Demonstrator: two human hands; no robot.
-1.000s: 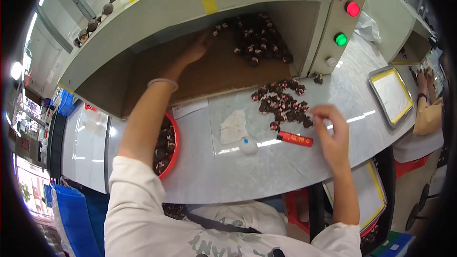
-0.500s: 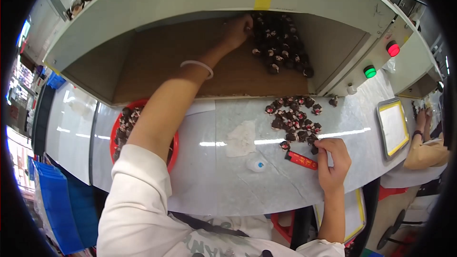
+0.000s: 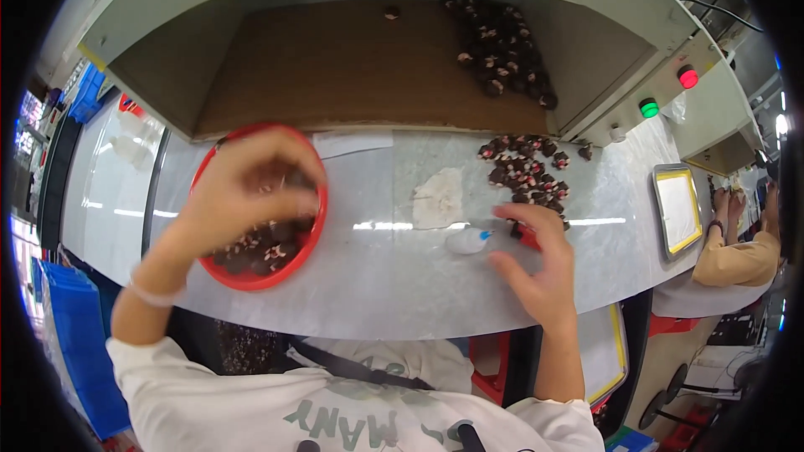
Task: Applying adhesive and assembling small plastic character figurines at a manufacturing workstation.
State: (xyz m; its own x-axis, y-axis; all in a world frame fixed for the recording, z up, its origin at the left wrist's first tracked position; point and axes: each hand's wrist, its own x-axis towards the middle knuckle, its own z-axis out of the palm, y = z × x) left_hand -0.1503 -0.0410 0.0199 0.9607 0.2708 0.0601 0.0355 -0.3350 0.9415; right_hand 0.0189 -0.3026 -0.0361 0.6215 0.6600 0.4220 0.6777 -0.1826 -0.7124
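Note:
My left hand (image 3: pixel 251 188), blurred by motion, hangs over a round red basin (image 3: pixel 303 264) of small dark brown pieces (image 3: pixel 272 249) with pale marks. Its thumb and curved fingers are apart, and nothing shows between them. On the grey tabletop, my right hand (image 3: pixel 540 264) is open, thumb and forefinger spread just right of a small white bottle (image 3: pixel 466 242) with a blue tip. Partly hidden behind those fingers lies a red strip (image 3: pixel 526 237). Beyond it is a loose cluster of brown pieces (image 3: pixel 528 172) with pink and white marks.
A grey box-like chamber (image 3: pixel 335 59) opens ahead, with dark pieces (image 3: pixel 502 50) at its right and a lone piece (image 3: pixel 392 12) at the back. Red (image 3: pixel 688 76) and green (image 3: pixel 649 107) buttons sit on its side. A tray (image 3: pixel 678 209) and another person's arm (image 3: pixel 733 243) are at right.
My left hand has come out of the chamber, back to the basin. My right hand has moved left from the strip's right end toward the bottle, and its fingers have spread. The view has shifted.

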